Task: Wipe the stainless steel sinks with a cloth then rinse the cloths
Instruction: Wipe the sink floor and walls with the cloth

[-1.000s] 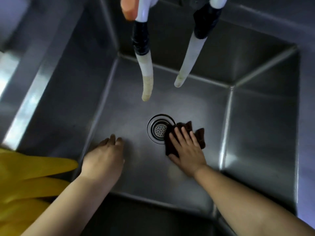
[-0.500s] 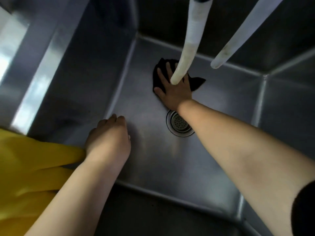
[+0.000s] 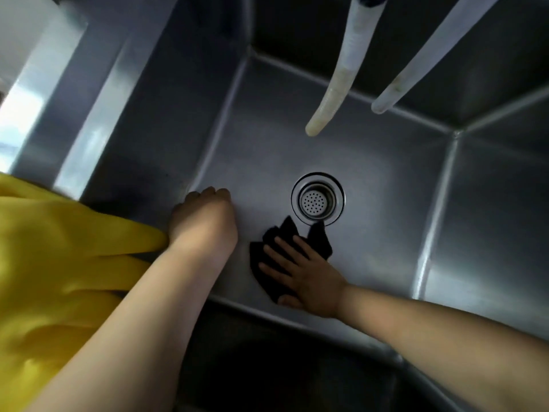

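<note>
Wiping step in hand, by the look of it: dark cloth spread on the sink floor near the front edge, its far tips touching the drain rim. Pinned under the right hand, fingers straight and splayed, palm pressing flat. Soft, crumpled, matte, with ragged points poking out past the fingertips. Left hand knuckled against the floor at the left wall's foot, fingers curled under and gripping nothing visible, probably as a brace.

Next, likely: sweeping over the bare floor, then into the seams and up the walls, with pressure kept even so the cloth does not bunch. Rinsing still to come.

Brushed steel all round, dull sheen, sharp folded corners, bright welds. Round perforated strainer in the drain. Two pale tubes hanging over the back edge, no water running. Yellow gloves draped over the left rim, smooth and rubbery.
</note>
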`<state>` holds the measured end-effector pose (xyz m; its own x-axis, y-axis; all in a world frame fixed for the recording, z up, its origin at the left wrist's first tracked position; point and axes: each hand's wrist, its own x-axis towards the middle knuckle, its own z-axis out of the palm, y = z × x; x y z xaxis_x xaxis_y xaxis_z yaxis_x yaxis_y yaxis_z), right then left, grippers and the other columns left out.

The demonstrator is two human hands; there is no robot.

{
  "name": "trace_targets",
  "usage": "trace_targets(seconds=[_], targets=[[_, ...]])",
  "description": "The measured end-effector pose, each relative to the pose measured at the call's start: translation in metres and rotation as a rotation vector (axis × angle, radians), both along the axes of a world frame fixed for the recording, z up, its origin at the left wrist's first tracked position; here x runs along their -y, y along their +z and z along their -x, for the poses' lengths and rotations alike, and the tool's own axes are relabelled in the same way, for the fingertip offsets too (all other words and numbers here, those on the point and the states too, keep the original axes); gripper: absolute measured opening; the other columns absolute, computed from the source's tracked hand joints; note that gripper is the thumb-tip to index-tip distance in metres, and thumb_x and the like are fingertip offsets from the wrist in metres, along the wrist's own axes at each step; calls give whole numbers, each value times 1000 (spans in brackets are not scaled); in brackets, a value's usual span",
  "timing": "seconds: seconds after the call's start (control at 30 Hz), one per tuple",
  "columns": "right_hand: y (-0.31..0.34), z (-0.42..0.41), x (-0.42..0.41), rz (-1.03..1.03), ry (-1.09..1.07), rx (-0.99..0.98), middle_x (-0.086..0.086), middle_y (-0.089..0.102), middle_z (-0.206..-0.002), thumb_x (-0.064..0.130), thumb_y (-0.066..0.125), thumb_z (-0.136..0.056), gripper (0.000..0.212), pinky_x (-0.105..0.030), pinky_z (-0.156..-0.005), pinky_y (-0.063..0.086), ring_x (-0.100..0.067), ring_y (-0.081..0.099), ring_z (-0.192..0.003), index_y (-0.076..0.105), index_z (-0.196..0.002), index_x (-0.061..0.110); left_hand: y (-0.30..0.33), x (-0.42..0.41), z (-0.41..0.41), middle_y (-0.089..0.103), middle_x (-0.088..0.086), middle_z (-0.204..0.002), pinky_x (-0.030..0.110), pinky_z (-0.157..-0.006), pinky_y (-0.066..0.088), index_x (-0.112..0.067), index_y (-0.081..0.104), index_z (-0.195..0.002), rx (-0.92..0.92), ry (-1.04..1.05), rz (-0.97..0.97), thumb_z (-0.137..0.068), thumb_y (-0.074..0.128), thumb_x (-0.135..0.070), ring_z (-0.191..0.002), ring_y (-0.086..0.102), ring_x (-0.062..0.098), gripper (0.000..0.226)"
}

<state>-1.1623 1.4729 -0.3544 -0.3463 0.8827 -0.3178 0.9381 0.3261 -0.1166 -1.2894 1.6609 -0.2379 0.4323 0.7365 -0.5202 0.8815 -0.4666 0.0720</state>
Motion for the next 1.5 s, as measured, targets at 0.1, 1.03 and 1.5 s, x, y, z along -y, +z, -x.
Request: trace_targets(seconds=[0.1, 1.03, 1.5], targets=[[4, 3, 29, 15, 59, -40, -8, 32, -152, 55, 41, -89, 62, -59, -114, 14, -36, 22, -142, 43, -141, 22, 1, -1, 0, 56, 11, -116, 36, -81, 41, -12, 52, -110, 19, -6, -17, -92, 50, -16, -110, 50, 33, 19], [-9, -139, -10, -41, -884, 198, -13, 10, -158, 45, 28, -91, 70, -43, -119, 0, -31, 6, -146, 13, -151, 11, 4, 6, -9, 55, 4, -114, 34, -71, 39, -18, 50, -111, 23, -62, 19, -92, 48, -25, -104, 52, 27, 20], [-21, -57, -234, -91, -588, -10, -6, -1, -160, 49, 24, -98, 64, -45, -118, -5, -28, -7, -146, 5, -153, 21, -13, 4, -8, 29, -5, -152, 37, -102, 39, -31, 31, -142, 182, -42, 36, -90, 52, -30, -134, 35, 20, 56]])
